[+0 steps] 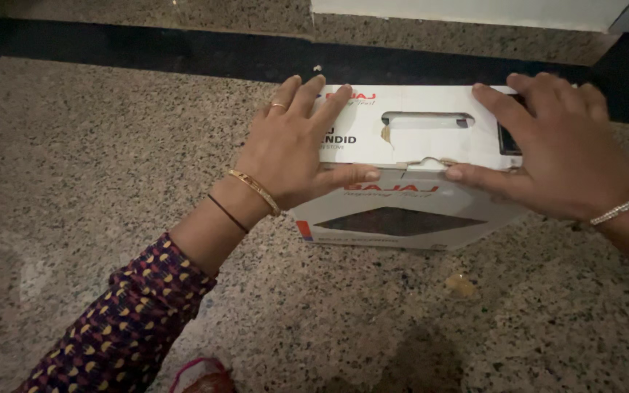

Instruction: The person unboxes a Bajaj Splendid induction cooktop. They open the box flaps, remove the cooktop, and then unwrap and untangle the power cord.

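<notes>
Both hands press flat (thumbs forward) on white carton.

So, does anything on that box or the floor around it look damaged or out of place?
Yes. The white cardboard box has a small tear by the left end of its handle cutout, and a yellowish scrap lies on the speckled floor before it.

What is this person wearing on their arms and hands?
The left hand has a gold ring, a gold bangle and a thin dark band at the wrist, plus a dark sleeve with small yellow and red shapes. The right hand wears a gold bracelet.
</notes>
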